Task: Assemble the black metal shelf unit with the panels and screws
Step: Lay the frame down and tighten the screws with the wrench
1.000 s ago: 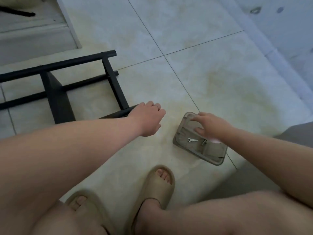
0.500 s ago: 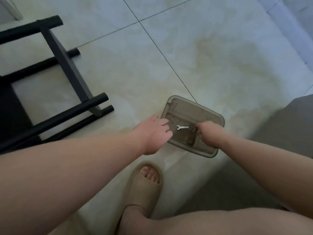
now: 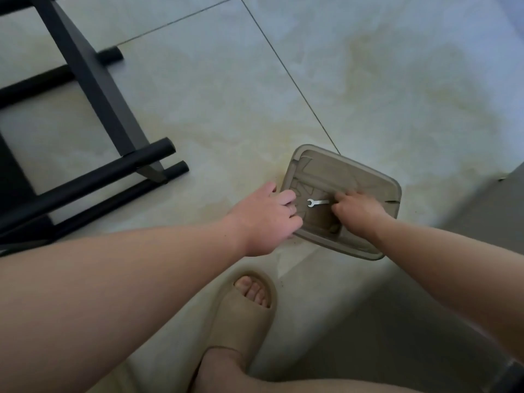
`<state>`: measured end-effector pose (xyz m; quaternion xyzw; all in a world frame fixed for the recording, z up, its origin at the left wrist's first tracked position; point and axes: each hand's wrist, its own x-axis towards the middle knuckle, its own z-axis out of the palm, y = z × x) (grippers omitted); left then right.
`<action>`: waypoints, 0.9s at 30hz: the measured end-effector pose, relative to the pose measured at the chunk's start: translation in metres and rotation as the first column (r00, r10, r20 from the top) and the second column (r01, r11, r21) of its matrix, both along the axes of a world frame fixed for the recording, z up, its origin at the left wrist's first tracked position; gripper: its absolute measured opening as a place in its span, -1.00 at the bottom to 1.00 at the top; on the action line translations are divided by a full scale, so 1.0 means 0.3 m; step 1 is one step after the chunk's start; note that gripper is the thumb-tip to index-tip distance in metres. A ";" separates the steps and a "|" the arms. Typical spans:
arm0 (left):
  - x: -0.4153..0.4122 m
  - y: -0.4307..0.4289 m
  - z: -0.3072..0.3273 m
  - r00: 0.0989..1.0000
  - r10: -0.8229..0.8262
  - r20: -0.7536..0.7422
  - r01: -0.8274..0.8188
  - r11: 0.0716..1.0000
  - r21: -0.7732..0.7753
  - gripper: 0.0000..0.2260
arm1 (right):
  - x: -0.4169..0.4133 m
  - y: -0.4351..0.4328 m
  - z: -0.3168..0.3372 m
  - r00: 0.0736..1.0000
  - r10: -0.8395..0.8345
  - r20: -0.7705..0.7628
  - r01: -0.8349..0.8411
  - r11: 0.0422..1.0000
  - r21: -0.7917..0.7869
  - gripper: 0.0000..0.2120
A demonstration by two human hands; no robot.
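Dim, flat daylight, cooler and brighter toward 1 o'clock on the tiled floor (image 3: 397,80); soft shadow darkens the 5 o'clock corner. The one glint is the small wrench (image 3: 318,202) in the murky plastic tray (image 3: 368,177). The right hand (image 3: 358,211) is slightly motion-blurred, and wide-angle stretch swells the left forearm (image 3: 113,279) at 8 o'clock.

Black metal shelf frame (image 3: 85,182): lying on its side on pale floor tiles, upper left, round tubes joined by a flat panel (image 3: 93,80) | Small silver wrench (image 3: 317,202): lying flat inside translucent grey tray (image 3: 340,171), right of frame
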<state>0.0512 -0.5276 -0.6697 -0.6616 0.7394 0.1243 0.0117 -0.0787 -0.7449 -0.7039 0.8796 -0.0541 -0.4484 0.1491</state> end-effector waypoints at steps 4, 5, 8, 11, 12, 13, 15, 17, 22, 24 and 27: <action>-0.018 -0.014 0.013 1.000 -0.008 0.028 0.007 1.000 0.026 -0.76 | 0.005 0.008 -0.001 0.995 0.079 -0.056 -0.081 0.996 -0.034 -0.70; -0.023 -0.017 0.016 0.999 -0.011 0.037 0.010 0.999 0.033 -0.77 | 0.006 0.010 -0.002 0.994 0.090 -0.065 -0.093 0.995 -0.039 -0.70; -0.032 -0.026 0.027 0.998 -0.022 0.059 0.019 0.999 0.043 -0.77 | 0.003 0.010 -0.004 0.986 0.129 -0.102 -0.135 0.990 -0.049 -0.69; -0.031 -0.028 0.036 0.996 -0.026 0.081 0.021 0.998 0.067 -0.77 | 0.005 0.002 0.000 0.982 0.133 -0.133 -0.140 0.989 -0.045 -0.68; -0.031 -0.028 0.036 0.996 -0.028 0.089 0.022 0.997 0.074 -0.77 | 0.006 0.002 0.000 0.983 0.119 -0.138 -0.127 0.991 -0.046 -0.68; -0.032 -0.028 0.036 0.995 -0.028 0.096 0.021 0.997 0.079 -0.77 | 0.007 0.003 -0.001 0.984 0.107 -0.143 -0.115 0.992 -0.048 -0.68; -0.036 -0.029 0.033 0.995 -0.019 0.096 0.011 0.996 0.084 -0.77 | 0.007 0.009 -0.003 0.986 0.097 -0.134 -0.105 0.993 -0.055 -0.68; -0.037 -0.029 0.029 0.996 0.000 0.087 -0.008 0.996 0.092 -0.77 | 0.008 0.012 0.000 0.991 0.086 -0.098 -0.092 0.994 -0.054 -0.70; -0.012 -0.017 0.051 0.996 0.050 0.067 -0.055 0.995 0.080 -0.72 | 0.053 0.014 0.070 0.981 -0.196 -0.001 0.195 0.978 0.069 -0.80; 0.015 0.003 0.093 0.995 0.058 0.085 -0.061 0.998 0.034 -0.68 | 0.082 0.018 0.120 0.932 -0.355 0.071 0.342 0.927 0.151 -0.84; 0.084 0.048 0.192 0.983 0.135 0.122 -0.137 0.991 0.009 -0.71 | 0.132 0.046 0.222 0.821 -0.534 0.203 0.467 0.832 0.300 -0.84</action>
